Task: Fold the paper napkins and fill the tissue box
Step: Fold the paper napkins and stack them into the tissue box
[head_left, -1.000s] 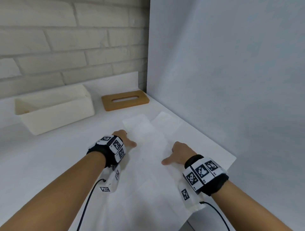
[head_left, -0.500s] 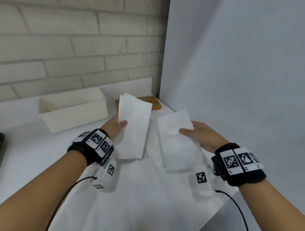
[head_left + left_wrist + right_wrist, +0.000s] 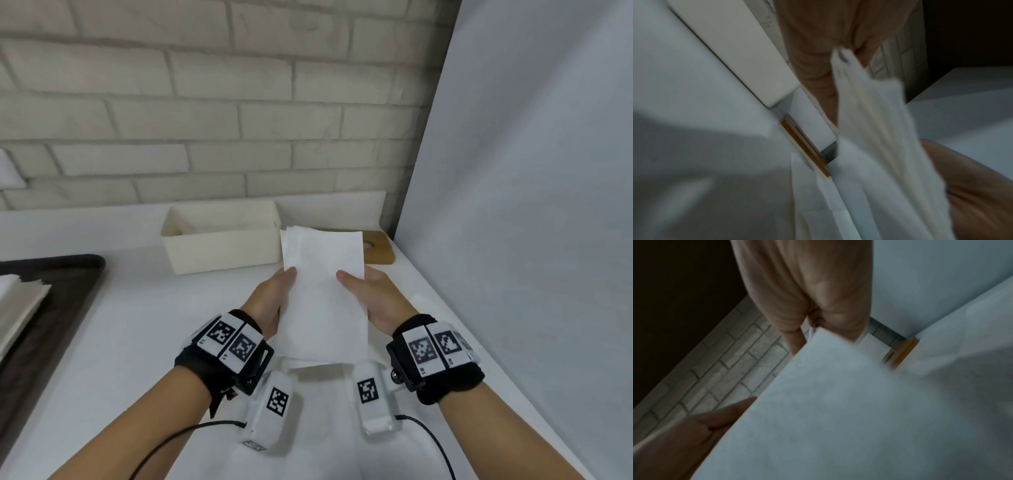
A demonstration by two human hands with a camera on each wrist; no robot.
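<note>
A stack of folded white napkins (image 3: 323, 298) is held upright above the counter between both hands. My left hand (image 3: 274, 298) grips its left edge, thumb on the front. My right hand (image 3: 368, 296) grips the right edge the same way. The left wrist view shows the napkins (image 3: 875, 138) edge-on as several layers beside my left hand (image 3: 830, 53). In the right wrist view the napkins (image 3: 838, 410) fill the frame under my right hand (image 3: 818, 313). The open cream tissue box (image 3: 219, 240) stands just beyond, at the left. Its wooden slotted lid (image 3: 376, 250) lies behind the napkins.
A dark tray (image 3: 51, 308) with more white napkins (image 3: 20, 308) sits at the left edge. A brick wall (image 3: 205, 102) runs along the back and a plain white panel (image 3: 531, 205) closes the right side. More white paper (image 3: 813, 203) lies flat on the counter below the hands.
A second ago both hands pressed the napkins flat on the counter. They then lifted two separate folded stacks and have now brought them together into one stack, raised toward the box.
</note>
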